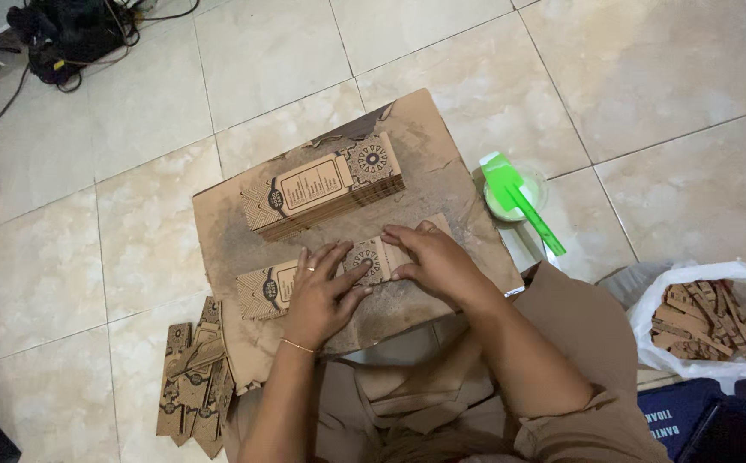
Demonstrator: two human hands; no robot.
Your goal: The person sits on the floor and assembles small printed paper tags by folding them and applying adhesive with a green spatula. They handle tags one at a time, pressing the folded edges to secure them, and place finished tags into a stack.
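Sleeve: flat printed cardboard sleeve [317, 276] lies across the brown board [441, 171] on my lap, long way left to right, near edge of board.
Left hand [326, 291]: palm down, fingers spread wide, flat on mid part of sleeve w/ fingertips over the round pattern. Not gripping, just pinning.
Right hand [437, 261]: flat on the right end of sleeve, fingers curled a bit over the edge, thumb tucked at the near side. Pressing, nothing pinched that I can see.
Step, my guess: pressing a fold or glued flap at the right end.
Doing it well: keep left hand as anchor so sleeve can't skid; run right fingers along the edge w/ even pressure, not one spot; keep edges square before leaning in.
Stack [326, 184]: pile of same sleeves further up the board, apart from my hands. Don't bump it.
Glue tub [510, 195]: white tub w/ green spatula [523, 206] on tile [664, 86] just right of board, within reach.
Risk: board is tilted on lap, so sleeve may slide toward me.
Other bits: flat cutouts [194, 377] on floor by left elbow; white bag [707, 321] of cardboard scraps at right.
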